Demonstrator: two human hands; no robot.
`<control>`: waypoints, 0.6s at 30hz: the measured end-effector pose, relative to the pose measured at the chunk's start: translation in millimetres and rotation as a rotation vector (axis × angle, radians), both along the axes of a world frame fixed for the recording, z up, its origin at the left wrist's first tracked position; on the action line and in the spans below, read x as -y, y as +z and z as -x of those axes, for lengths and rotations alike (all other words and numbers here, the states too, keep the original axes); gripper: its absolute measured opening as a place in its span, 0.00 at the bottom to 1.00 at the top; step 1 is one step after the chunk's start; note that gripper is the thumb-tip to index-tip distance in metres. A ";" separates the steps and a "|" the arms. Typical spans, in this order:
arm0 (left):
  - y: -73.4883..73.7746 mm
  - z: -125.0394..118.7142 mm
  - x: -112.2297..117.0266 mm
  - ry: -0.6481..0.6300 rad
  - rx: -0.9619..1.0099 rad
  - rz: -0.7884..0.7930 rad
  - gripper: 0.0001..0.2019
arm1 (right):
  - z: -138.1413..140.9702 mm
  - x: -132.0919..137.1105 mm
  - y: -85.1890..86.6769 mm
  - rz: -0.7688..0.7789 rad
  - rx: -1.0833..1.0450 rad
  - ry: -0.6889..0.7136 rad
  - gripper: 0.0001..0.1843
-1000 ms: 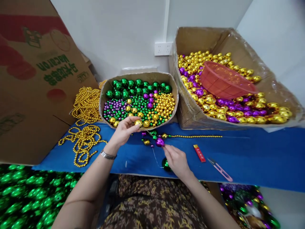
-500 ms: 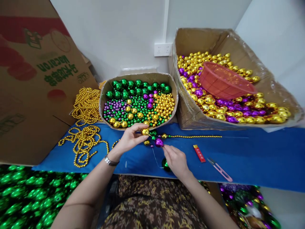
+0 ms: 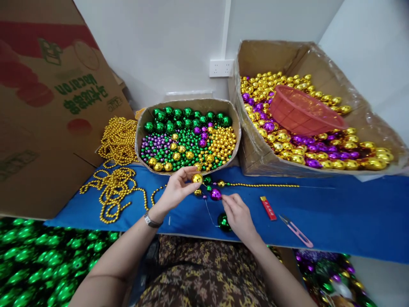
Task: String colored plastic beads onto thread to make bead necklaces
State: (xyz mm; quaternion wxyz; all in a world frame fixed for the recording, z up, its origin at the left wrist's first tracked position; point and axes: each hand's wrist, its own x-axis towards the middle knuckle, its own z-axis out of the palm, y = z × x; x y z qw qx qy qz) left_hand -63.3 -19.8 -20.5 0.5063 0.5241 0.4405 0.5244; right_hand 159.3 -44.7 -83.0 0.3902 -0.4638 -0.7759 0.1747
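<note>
My left hand pinches a gold ball bead just in front of the small cardboard box of green, purple and gold beads. My right hand is closed in a pinch beside a purple ball on a strand; what its fingertips grip is too thin to name. That strand of small gold beads runs right across the blue table cover. A green ball lies under my right hand near the table's edge.
A large cardboard box of gold and purple balls with a red basket stands at the back right. Gold bead strings lie heaped at left. A red lighter and pink snips lie to the right. Green balls fill the floor left.
My left hand lifted a gold ball from the small box's front edge and carried it right, toward the beads on the strand. My right hand stayed in place.
</note>
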 end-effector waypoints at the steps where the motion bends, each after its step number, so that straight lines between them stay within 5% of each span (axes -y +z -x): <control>1: 0.5 -0.7 1.5 0.010 -0.022 -0.027 0.23 | 0.0 0.3 0.1 0.005 -0.022 0.001 0.15; 18: 5.8 2.7 3.1 0.002 0.095 0.092 0.23 | -0.3 4.1 4.1 0.012 -0.106 0.011 0.11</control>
